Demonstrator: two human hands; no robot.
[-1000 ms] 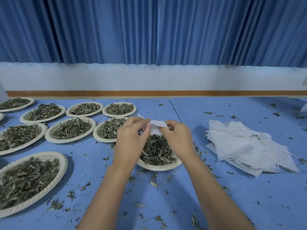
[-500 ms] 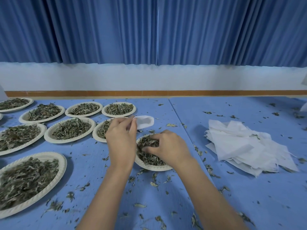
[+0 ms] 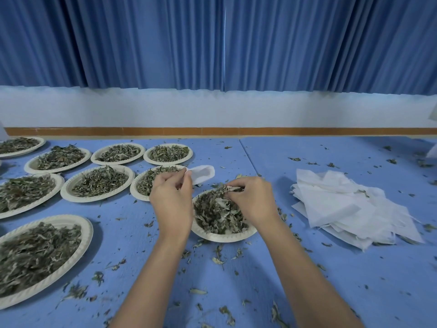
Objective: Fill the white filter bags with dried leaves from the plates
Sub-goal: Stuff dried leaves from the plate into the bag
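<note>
My left hand (image 3: 171,200) pinches the edge of a white filter bag (image 3: 202,174), which sticks out to the right above the table. A white paper plate (image 3: 222,236) of dried leaves (image 3: 217,214) sits just below both hands. My right hand (image 3: 253,200) is over that plate's far side, its fingers curled round a pinch of leaves lifted a little off the heap. The two hands are apart, with the bag's mouth between them.
Several more plates of dried leaves (image 3: 99,183) fill the left side of the blue table. A loose pile of white filter bags (image 3: 350,207) lies at the right. Leaf crumbs are scattered over the table (image 3: 319,292). A blue curtain hangs behind.
A second ago both hands held the bag. My right hand then let go, dug into the plate's leaves, and now lifts a pinch toward the bag.
</note>
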